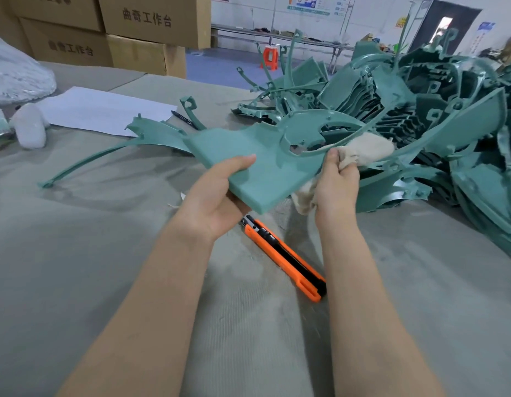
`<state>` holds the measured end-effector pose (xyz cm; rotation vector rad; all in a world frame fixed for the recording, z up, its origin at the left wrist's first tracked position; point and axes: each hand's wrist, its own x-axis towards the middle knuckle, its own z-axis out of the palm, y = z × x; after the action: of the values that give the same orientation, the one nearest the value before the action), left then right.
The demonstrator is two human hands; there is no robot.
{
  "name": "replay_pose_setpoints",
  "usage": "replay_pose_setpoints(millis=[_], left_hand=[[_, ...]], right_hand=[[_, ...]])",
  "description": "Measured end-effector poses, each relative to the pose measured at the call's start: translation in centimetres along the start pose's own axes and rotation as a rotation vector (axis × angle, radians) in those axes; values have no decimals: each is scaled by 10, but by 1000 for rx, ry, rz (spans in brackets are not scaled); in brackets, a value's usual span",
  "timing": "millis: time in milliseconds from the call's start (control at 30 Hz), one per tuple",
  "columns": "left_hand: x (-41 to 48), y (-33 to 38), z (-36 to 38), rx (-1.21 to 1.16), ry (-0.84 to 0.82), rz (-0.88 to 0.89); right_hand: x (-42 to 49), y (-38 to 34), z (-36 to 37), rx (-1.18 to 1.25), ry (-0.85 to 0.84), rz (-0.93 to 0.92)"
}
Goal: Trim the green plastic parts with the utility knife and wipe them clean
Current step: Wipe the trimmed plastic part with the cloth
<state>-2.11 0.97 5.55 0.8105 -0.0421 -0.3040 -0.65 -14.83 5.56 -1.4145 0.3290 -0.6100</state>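
Note:
A large green plastic part (265, 156) is held above the table, its flat panel toward me. My left hand (217, 196) grips the panel's near left corner, thumb on top. My right hand (337, 184) holds a beige cloth (366, 150) bunched against the part's right edge, near its round opening. An orange and black utility knife (285, 259) lies on the table between my forearms, untouched.
A big heap of green parts (420, 116) fills the right side of the table. One green part (134, 141) lies at the left. White paper (105, 110) with a pen (185, 120), a plastic-wrapped bundle (16, 73) and stacked cardboard boxes (134, 32) stand behind.

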Motion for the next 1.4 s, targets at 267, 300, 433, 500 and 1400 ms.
replay_pose_setpoints(millis=[267, 300, 433, 500, 1400], left_hand=[[-3, -3, 11, -428, -84, 115], [-4, -4, 12, -445, -115, 104], [-1, -1, 10, -363, -92, 135], [2, 3, 3, -320, -20, 166], [-14, 3, 8, 344, -96, -49]], right_hand=[[-24, -11, 10, 425, -309, 510], [-29, -11, 14, 402, -456, 538], [-33, -18, 16, 418, -514, 539], [-25, -23, 6, 626, -268, 535], [16, -6, -32, 56, 266, -100]])
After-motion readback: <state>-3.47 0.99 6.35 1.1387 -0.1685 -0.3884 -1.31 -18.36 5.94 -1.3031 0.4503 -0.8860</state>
